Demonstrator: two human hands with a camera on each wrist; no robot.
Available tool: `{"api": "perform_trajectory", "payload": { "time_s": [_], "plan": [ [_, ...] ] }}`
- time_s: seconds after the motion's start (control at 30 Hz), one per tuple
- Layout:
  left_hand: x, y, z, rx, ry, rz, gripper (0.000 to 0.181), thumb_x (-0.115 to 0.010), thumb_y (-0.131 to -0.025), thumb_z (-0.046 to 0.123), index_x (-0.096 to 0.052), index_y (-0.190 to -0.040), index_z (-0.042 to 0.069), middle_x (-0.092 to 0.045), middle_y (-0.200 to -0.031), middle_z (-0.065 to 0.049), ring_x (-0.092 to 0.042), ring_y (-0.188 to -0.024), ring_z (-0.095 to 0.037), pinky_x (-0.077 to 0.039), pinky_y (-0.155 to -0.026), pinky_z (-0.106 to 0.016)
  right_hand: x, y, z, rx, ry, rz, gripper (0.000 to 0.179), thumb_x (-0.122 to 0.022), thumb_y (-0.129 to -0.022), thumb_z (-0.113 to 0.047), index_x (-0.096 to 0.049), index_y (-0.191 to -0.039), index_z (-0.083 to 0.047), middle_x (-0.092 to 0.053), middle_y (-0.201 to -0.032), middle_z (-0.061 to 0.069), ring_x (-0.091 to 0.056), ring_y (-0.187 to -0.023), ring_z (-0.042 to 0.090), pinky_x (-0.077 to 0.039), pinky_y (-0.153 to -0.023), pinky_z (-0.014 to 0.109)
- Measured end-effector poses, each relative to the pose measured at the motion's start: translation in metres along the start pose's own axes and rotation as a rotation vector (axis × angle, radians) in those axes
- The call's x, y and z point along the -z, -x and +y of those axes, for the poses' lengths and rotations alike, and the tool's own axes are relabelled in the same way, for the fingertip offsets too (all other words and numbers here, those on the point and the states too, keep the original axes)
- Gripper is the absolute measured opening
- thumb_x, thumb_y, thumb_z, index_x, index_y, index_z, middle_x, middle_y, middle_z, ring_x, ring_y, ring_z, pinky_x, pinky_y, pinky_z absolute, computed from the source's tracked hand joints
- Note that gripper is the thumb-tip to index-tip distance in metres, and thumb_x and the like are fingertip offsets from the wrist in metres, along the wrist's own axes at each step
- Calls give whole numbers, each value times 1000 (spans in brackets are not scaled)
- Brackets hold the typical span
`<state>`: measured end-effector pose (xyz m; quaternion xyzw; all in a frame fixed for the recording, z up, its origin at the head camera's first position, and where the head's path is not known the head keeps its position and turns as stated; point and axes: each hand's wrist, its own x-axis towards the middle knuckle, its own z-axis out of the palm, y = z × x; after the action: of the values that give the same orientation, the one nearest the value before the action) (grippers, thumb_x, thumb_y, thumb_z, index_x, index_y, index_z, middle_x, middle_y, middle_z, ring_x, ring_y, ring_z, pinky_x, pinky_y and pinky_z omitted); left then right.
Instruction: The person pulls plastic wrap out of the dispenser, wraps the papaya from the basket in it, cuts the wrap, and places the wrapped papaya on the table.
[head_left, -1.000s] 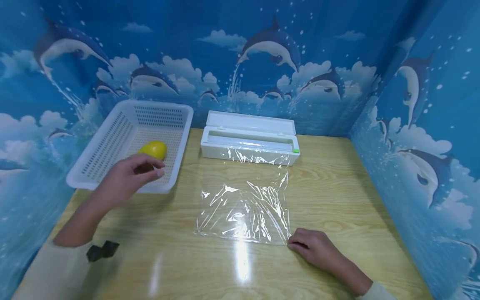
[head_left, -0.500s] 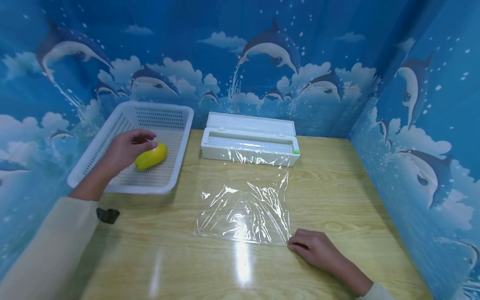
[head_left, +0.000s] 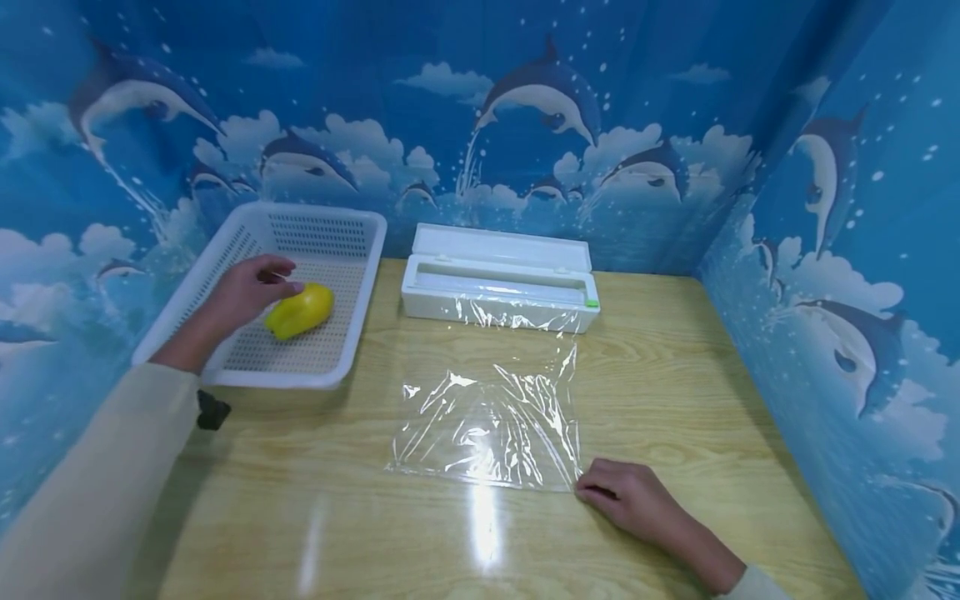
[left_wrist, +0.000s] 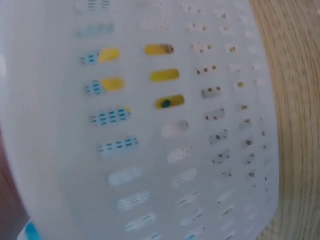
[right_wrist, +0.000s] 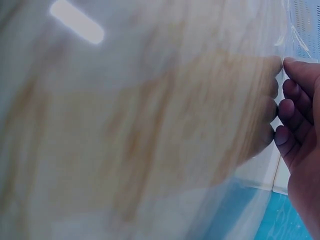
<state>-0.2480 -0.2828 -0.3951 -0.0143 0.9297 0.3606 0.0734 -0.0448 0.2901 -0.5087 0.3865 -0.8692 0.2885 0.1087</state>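
Observation:
A yellow bell pepper (head_left: pixel 302 312) lies in the white perforated basket (head_left: pixel 347 350) at the left. My left hand (head_left: pixel 243 293) hovers over the basket, fingers loosely bent, with the thumb tip close above the pepper; whether they touch I cannot tell. Through the basket's slots the left wrist view shows patches of the pepper (left_wrist: pixel 165 75). Clear cling film (head_left: pixel 487 417) stretches over the table from an open white dispenser box (head_left: pixel 501 310). At its near right corner my right hand (head_left: pixel 630 500) grips the film. Curled fingertips (right_wrist: pixel 286 107) of that hand meet the glossy tabletop.
The wood-grain table (head_left: pixel 675 375) is enclosed by blue dolphin-print curtains (head_left: pixel 450 100) at the back and sides. The dispenser's lid (head_left: pixel 501 247) stands raised at its back. A green tab (head_left: pixel 592 303) sits at the box's right end.
My left hand has reached farther into the basket, then shifted slightly left beside the pepper. More of the pepper shows, and it looks slightly turned. The right hand and film have stayed put.

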Motion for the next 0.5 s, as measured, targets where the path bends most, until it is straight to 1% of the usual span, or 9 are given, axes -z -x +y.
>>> {"api": "perform_trajectory", "payload": {
  "time_s": [0.1, 0.23, 0.5],
  "plan": [
    [-1, -6, -7, 25, -13, -14, 63, -62, -101, 38, -42, -148, 1, -44, -146, -28, -43, -127, -45, -42, -106, -62, 0, 0, 0, -5, 1, -2, 23, -82, -78, -5, -75, -92, -22, -66, -85, -16, -55, -72, -7, -43, -63, 6],
    [-4, -13, -15, 60, -28, -48, 65, -64, -99, 37, -42, -147, -1, -43, -146, -29, -43, -129, -45, -42, -106, -62, 0, 0, -1, -4, -6, 0, 23, -82, -78, -4, -75, -92, -21, -66, -85, -15, -55, -72, -7, -44, -63, 6],
    [-7, -18, -26, 102, -62, -78, 71, -66, -98, 35, -37, -150, -2, -38, -149, -32, -39, -131, -48, -38, -109, -64, 1, 0, -2, -4, -7, -4, 23, -82, -78, -4, -75, -91, -21, -66, -85, -15, -56, -73, -7, -45, -64, 7]
  ]
}}
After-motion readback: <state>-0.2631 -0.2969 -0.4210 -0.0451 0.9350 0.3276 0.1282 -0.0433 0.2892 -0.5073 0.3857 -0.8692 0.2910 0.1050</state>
